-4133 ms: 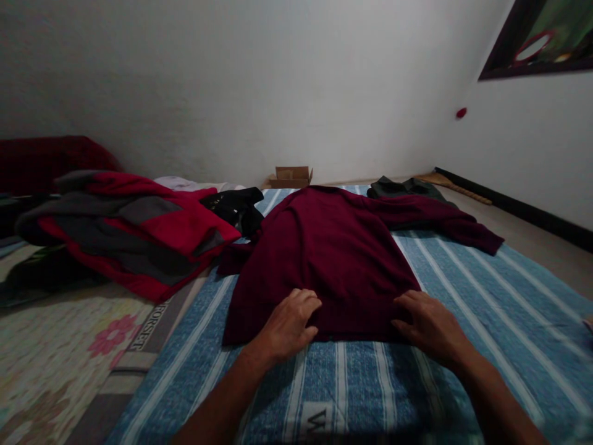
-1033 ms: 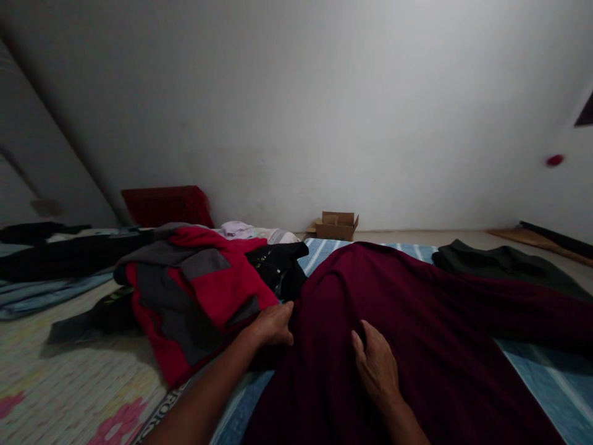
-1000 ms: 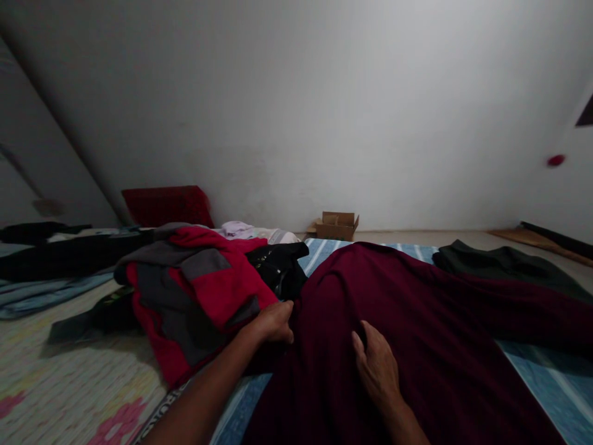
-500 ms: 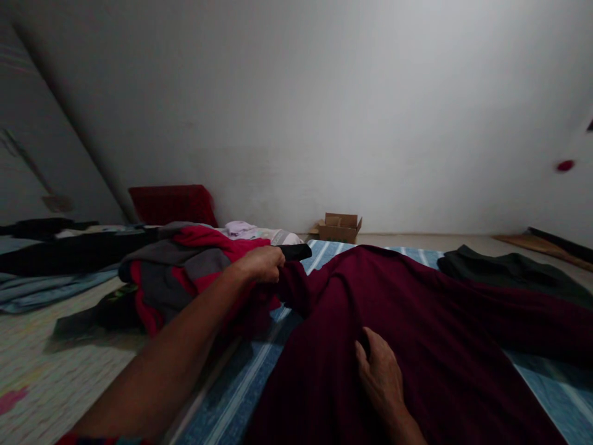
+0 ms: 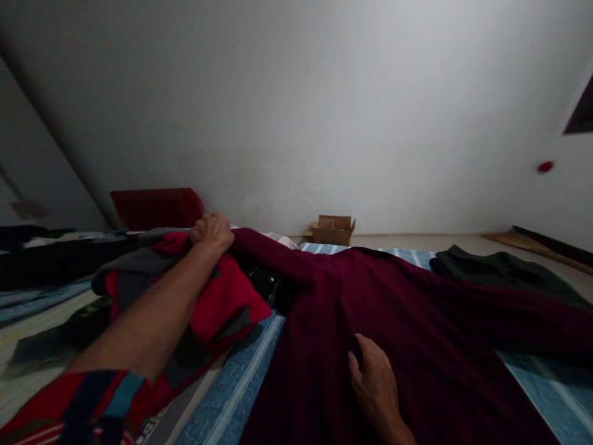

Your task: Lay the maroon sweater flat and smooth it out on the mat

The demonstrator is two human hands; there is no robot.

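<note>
A maroon long-sleeved top (image 5: 343,296) is spread over a blue striped bed sheet (image 5: 231,402). My left hand (image 5: 212,232) is closed on the end of its left-side sleeve and holds it stretched out to the left, above a red and grey garment (image 5: 222,296). Flat on the body of the top rests my right hand (image 5: 376,380), fingers loosely spread and bent a little. The top's other sleeve reaches to the right edge of the view.
A dark green folded garment (image 5: 500,272) lies at the right. Black clothes (image 5: 69,262) are heaped at the left, before a red box-shaped object (image 5: 157,209). An open cardboard box (image 5: 332,232) sits by the wall.
My left hand has moved left and up, pulling the sleeve out straight over the red and grey garment. My right hand stays on the top. The view has turned slightly.
</note>
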